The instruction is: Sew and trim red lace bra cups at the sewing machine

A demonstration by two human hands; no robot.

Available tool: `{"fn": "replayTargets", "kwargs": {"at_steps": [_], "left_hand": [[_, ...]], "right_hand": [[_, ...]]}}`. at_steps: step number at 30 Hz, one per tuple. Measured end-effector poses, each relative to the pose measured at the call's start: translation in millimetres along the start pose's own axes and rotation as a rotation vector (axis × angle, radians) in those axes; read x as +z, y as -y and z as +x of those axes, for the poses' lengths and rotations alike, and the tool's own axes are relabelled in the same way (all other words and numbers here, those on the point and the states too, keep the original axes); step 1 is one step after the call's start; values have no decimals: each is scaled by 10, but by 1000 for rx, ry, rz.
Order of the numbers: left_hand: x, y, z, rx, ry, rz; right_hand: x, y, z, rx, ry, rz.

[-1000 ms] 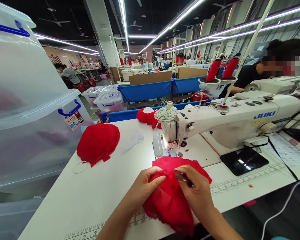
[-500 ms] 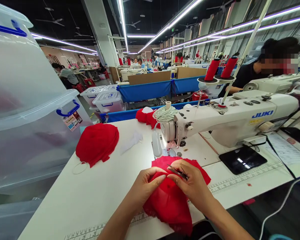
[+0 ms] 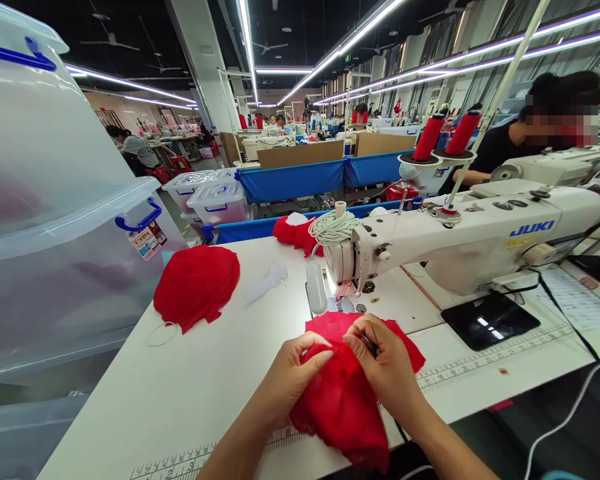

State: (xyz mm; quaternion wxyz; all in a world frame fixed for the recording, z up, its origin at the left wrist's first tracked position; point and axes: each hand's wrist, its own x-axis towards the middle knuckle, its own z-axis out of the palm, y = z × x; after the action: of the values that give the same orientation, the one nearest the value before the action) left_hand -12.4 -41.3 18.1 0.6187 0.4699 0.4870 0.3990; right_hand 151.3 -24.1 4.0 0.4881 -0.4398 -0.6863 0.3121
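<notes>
A piece of sheer red fabric [image 3: 347,410] lies bunched in front of the sewing machine [image 3: 465,233], draping over the table's near edge. My left hand [image 3: 290,377] pinches a fold of it between thumb and fingers. Close to its right, my right hand [image 3: 387,363] is closed around dark thread snips [image 3: 370,343], mostly hidden by the fingers. The right thumb and forefinger also pinch at the fabric; whether they grip cloth or a thread end I cannot make out.
A stack of red fabric pieces [image 3: 197,287] sits on the white table [image 3: 190,393] at left, near a scrap of white material [image 3: 267,280]. More red cloth [image 3: 293,230] lies behind the machine head. A black phone-like slab [image 3: 490,320] rests at right. Plastic bins [image 3: 70,280] stand left.
My right hand has drawn the snips back into its grip, so the blades no longer show over the fabric. Its thumb and forefinger now pinch near the fold. The left hand keeps its hold.
</notes>
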Motion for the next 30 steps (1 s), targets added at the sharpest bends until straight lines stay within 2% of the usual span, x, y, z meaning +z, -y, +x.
{"fn": "replayTargets", "kwargs": {"at_steps": [2,5,8,14,16,19,24,30], "left_hand": [[-5,24,3,-4,3,13],[-12,58,15,-38,6,-11],[-12,70,31,-3,12,3],[-17,46,27,-14,22,40],[-17,32,19,23,16,93],[-3,13,17,157,-4,201],[24,2,38,378,-122,329],[-4,-20,21,322,-158,302]], "right_hand": [[15,5,-3,-9,-66,6],[20,17,-14,-21,-88,-11],[19,18,-32,-54,-111,-25],[29,-4,-41,-99,-217,-60],[28,0,-41,-105,-181,-51],[35,19,-54,-165,-87,-29],[46,66,-81,-196,-14,-48],[-171,10,-130,-111,37,-188]]}}
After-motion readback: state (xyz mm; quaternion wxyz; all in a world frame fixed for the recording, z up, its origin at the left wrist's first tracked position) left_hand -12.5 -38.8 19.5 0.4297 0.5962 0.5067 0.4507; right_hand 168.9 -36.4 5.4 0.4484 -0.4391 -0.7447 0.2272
